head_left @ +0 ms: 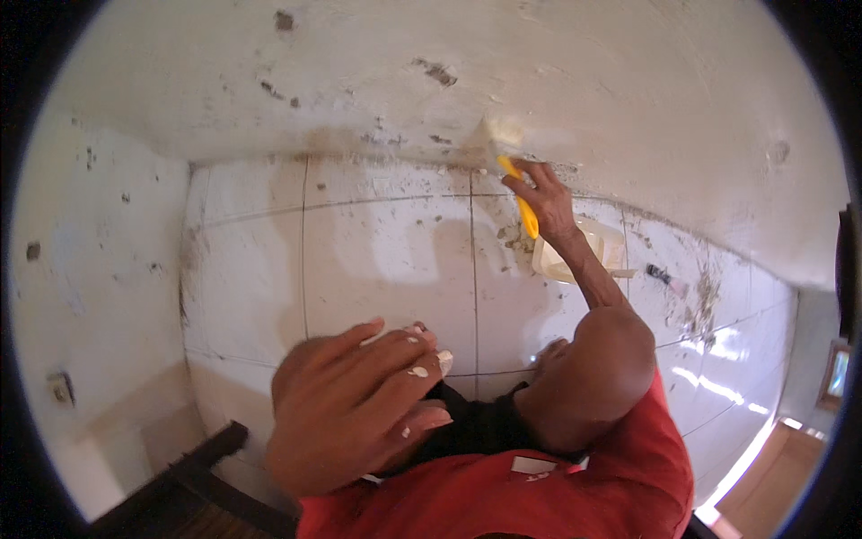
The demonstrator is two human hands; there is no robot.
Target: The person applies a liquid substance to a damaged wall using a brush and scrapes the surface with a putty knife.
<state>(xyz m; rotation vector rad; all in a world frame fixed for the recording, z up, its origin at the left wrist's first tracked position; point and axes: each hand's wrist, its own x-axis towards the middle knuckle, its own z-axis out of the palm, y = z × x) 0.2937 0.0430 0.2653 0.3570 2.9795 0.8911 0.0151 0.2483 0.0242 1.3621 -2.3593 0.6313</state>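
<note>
A paintbrush with a yellow handle (528,216) is gripped in my right hand (546,196), fingers wrapped around it. Its pale bristles (505,135) press against the lower part of the dirty white wall (359,81), just above the floor. My left hand (368,386) appears large and close, held over my left knee with its fingers stretched out and nothing in it. White paint spots mark its fingers. Beyond my right forearm, a cream plastic tray (603,235) sits on the tiles, partly hidden by the arm.
White floor tiles (386,260) carry dirt and flaking debris near the wall. A small dark-and-pale tool (664,277), perhaps another brush, lies right of the tray. Dark wooden furniture (193,472) stands at lower left. A wall socket (60,388) is on the left wall.
</note>
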